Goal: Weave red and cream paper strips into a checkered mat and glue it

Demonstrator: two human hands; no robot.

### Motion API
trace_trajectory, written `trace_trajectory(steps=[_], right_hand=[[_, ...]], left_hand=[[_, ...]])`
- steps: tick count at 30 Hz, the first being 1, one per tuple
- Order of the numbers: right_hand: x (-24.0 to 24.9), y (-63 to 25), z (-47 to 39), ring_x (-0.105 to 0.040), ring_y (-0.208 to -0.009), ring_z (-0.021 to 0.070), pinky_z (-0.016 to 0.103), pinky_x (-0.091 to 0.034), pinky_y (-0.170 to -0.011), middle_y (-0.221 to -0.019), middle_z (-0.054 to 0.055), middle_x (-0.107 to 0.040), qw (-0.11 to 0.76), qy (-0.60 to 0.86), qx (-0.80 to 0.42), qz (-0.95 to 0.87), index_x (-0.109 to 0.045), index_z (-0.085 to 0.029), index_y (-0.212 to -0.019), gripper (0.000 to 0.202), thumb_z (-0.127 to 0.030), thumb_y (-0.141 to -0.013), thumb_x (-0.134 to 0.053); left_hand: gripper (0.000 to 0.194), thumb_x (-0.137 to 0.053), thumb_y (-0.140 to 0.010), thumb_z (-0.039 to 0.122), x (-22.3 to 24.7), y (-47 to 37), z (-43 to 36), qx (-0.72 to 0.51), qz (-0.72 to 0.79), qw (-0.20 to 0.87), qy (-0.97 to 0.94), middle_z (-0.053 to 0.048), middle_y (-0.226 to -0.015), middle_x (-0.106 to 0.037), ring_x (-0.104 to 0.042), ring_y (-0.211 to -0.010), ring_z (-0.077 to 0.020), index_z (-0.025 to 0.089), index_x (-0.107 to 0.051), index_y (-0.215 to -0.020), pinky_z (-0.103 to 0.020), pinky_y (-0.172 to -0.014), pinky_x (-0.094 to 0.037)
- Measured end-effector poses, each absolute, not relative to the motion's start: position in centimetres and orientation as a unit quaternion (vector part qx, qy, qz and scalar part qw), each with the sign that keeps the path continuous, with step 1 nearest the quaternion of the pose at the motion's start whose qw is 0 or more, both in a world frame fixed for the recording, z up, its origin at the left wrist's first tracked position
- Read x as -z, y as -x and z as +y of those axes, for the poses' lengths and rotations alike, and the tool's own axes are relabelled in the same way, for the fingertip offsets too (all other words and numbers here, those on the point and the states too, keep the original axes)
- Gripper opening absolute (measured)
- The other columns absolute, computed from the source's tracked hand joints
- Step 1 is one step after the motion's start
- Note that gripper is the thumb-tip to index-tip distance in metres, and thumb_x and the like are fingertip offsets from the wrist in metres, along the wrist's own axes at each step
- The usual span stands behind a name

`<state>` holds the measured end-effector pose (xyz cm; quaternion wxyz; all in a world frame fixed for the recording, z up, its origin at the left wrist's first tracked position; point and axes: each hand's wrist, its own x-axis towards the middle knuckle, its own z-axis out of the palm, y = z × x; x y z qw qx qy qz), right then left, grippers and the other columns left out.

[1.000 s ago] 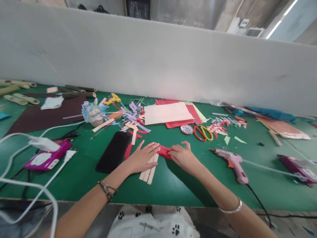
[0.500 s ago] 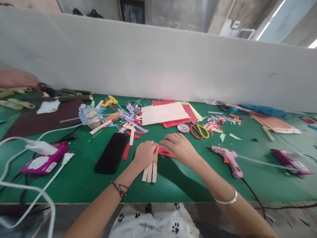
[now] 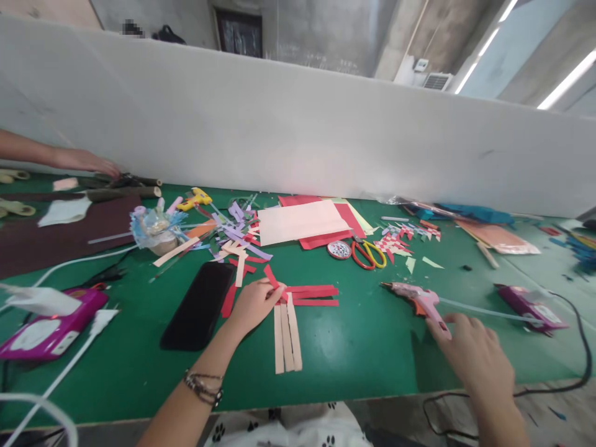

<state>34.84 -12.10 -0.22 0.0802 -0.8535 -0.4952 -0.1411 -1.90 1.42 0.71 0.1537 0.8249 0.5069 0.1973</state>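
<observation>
My left hand [image 3: 255,304] is closed on the red strips [image 3: 311,290] where they meet several peach strips [image 3: 287,338]. The red strips point right, the peach ones toward the table's front edge, and one short red end sticks up past my fingers. On the right, my right hand [image 3: 475,347] is at the handle of the pink glue gun [image 3: 421,299], its thumb side against the grip; how far the fingers wrap round it is hidden. A black phone [image 3: 199,305] lies left of my left hand.
Scissors [image 3: 369,253], a round bead tin [image 3: 339,249] and paper sheets [image 3: 302,222] lie behind the strips. Purple boxes [image 3: 56,323] with white cables are at left. Another person's hand [image 3: 88,161] reaches over bamboo pieces at far left.
My right hand has left the strips and moved right to the glue gun. My left hand stays on the strips, now more exposed. The other person's hand has moved right, and the view has shifted.
</observation>
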Motion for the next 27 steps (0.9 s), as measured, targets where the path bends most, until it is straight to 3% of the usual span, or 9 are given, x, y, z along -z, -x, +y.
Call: trace_trajectory(steps=[3, 6, 9, 14, 19, 22, 27], right_hand=[[2.6, -36.7, -11.9, -0.056, -0.082, 0.0349, 0.039, -0.042, -0.058, -0.087, 0.016, -0.060, -0.019, 0.873, 0.173, -0.456, -0.058, -0.015, -0.095, 0.045, -0.054, -0.080, -0.041], [4.3, -37.8, -10.7, -0.057, -0.080, 0.0293, 0.038, -0.043, -0.065, -0.089, 0.017, -0.059, -0.001, 0.841, 0.145, -0.521, -0.055, -0.012, -0.095, 0.033, -0.038, -0.085, -0.037], [4.9, -38.3, -10.0, -0.057, -0.078, 0.0263, 0.036, -0.043, -0.068, -0.087, 0.017, -0.059, 0.029, 0.826, 0.119, -0.550, -0.052, -0.011, -0.094, 0.027, -0.027, -0.086, -0.032], [3.2, -36.2, -9.8, -0.056, -0.062, 0.0230, 0.031, -0.038, -0.051, -0.083, 0.011, -0.060, 0.091, 0.865, 0.041, -0.492, -0.047, -0.017, -0.097, 0.030, -0.039, -0.086, -0.029], [0.8, -29.8, -8.6, -0.057, -0.079, 0.0250, 0.033, -0.044, -0.065, -0.088, 0.012, -0.059, 0.228, 0.778, 0.034, -0.585, -0.046, -0.017, -0.100, 0.040, -0.051, -0.080, -0.043], [0.6, -25.7, -8.0, -0.058, -0.082, 0.0250, 0.032, -0.045, -0.064, -0.096, 0.013, -0.058, 0.237, 0.743, 0.052, -0.624, -0.043, -0.015, -0.110, 0.046, -0.052, -0.084, -0.040], [1.1, -21.8, -7.0, -0.059, -0.080, 0.0247, 0.029, -0.044, -0.053, -0.093, 0.012, -0.058, 0.205, 0.707, 0.078, -0.672, -0.041, -0.014, -0.116, 0.044, -0.046, -0.086, -0.041]], left_hand=[[0.032, -0.041, -0.088, 0.031, -1.0, 2.0, 1.2, -0.204, 0.497, 0.173, -0.826, -0.003, -0.087, -0.069, -0.064, -0.072, -0.0162, 0.020, -0.067, -0.076, -0.023, -0.058, -0.046], [0.027, -0.040, -0.088, 0.029, -1.2, 2.1, 0.9, -0.220, 0.478, 0.170, -0.833, -0.001, -0.089, -0.067, -0.062, -0.084, -0.0167, 0.022, -0.066, -0.083, -0.024, -0.070, -0.047], [0.029, -0.037, -0.089, 0.028, -1.2, 2.2, 0.8, -0.224, 0.476, 0.155, -0.836, -0.002, -0.085, -0.064, -0.061, -0.081, -0.0159, 0.021, -0.064, -0.081, -0.024, -0.070, -0.047], [0.035, -0.030, -0.091, 0.030, -1.1, 2.5, 1.0, -0.210, 0.493, 0.166, -0.828, -0.003, -0.086, -0.065, -0.061, -0.081, -0.0171, 0.019, -0.062, -0.085, -0.025, -0.070, -0.046], [0.038, -0.025, -0.093, 0.031, -1.6, 2.7, 1.2, -0.209, 0.501, 0.206, -0.814, -0.001, -0.076, -0.067, -0.063, -0.075, -0.0174, 0.019, -0.060, -0.081, -0.026, -0.067, -0.047], [0.039, -0.025, -0.093, 0.031, -1.6, 2.8, 1.2, -0.214, 0.493, 0.217, -0.815, 0.000, -0.077, -0.068, -0.064, -0.077, -0.0172, 0.020, -0.060, -0.078, -0.026, -0.070, -0.047], [0.033, -0.032, -0.091, 0.034, -1.5, 3.2, 1.1, -0.242, 0.482, 0.214, -0.814, -0.004, -0.097, -0.068, -0.062, -0.093, -0.0190, 0.019, -0.061, -0.084, -0.029, -0.084, -0.046]])
